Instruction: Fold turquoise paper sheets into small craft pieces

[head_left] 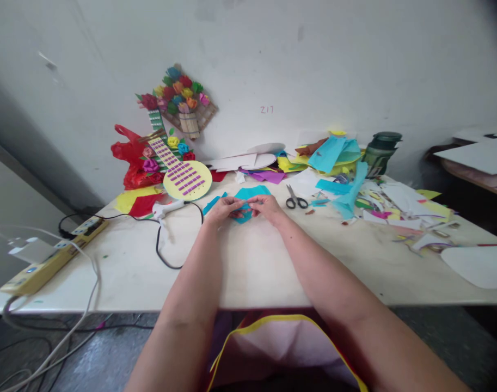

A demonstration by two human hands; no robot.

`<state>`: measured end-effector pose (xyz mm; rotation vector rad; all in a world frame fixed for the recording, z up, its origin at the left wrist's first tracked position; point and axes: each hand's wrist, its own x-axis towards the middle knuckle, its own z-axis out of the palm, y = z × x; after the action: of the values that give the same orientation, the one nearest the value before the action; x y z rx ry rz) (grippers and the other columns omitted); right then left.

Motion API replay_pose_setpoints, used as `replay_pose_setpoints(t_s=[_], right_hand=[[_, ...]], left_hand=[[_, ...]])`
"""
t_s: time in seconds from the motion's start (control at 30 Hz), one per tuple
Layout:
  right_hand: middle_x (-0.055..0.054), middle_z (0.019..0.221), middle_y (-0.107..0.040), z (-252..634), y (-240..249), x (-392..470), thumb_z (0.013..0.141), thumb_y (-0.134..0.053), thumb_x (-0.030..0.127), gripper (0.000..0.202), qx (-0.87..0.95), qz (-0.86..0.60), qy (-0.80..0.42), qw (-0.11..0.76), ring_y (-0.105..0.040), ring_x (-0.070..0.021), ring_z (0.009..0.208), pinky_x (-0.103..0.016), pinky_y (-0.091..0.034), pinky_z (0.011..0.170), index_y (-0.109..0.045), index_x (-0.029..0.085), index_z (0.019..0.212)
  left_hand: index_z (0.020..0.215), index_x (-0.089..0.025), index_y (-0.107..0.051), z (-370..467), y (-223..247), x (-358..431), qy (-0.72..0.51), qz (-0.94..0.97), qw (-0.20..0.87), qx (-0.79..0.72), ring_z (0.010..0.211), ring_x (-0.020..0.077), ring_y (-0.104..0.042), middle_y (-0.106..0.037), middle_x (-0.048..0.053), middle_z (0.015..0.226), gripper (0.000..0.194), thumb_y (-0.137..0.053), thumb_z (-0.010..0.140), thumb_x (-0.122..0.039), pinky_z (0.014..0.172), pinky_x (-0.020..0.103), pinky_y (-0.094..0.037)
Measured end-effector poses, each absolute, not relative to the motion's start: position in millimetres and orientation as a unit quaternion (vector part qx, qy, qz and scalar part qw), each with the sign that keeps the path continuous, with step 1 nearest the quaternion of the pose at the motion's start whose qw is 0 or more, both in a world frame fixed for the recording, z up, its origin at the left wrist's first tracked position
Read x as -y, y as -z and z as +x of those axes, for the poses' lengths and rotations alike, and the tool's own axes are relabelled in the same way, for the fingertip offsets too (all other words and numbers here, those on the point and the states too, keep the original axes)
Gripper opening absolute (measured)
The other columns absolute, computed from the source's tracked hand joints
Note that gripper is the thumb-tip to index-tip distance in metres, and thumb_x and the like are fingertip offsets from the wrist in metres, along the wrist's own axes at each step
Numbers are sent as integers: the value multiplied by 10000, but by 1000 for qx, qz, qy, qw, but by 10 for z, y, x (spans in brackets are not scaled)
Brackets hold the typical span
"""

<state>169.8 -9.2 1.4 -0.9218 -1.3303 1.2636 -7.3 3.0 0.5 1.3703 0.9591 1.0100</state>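
I'm watching from afar as both hands are working a thin turquoise paper piece left of my landmark, the black-handled metal scissors. My left hand is nearly closing, thumb and fingers pinching the paper; my right hand is pinching its other side just as narrowly. More turquoise paper is lying behind, left of the scissors on the pale bench. I'm judging this as a fingertip shaping step, the next move calling for a light, even grip.
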Motion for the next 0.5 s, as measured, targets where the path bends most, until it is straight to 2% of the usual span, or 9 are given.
replay_pose_setpoints(t_s=[0.2, 0.5], right_hand=[[49, 418, -563, 1704, -20, 102, 579, -708, 172, 130, 576, -377, -515, 511, -573, -104, 423, -203, -457, 430, -666, 157, 701], [62, 402, -548, 1719, 71, 20, 596, -725, 198, 158, 604, -366, -508, 493, -543, -93, 390, -250, -510, 512, -655, 155, 731]], left_hand=[[687, -117, -686, -54, -27, -16, -392, 627, 534, -409, 460, 104, -534, -641, 44, 546, 290, -804, 593, -366, 487, 233, -427], [649, -126, -647, -95, -30, -20, -347, 652, 533, -413, 395, 78, -480, -611, 20, 498, 271, -782, 624, -360, 399, 207, -340]])
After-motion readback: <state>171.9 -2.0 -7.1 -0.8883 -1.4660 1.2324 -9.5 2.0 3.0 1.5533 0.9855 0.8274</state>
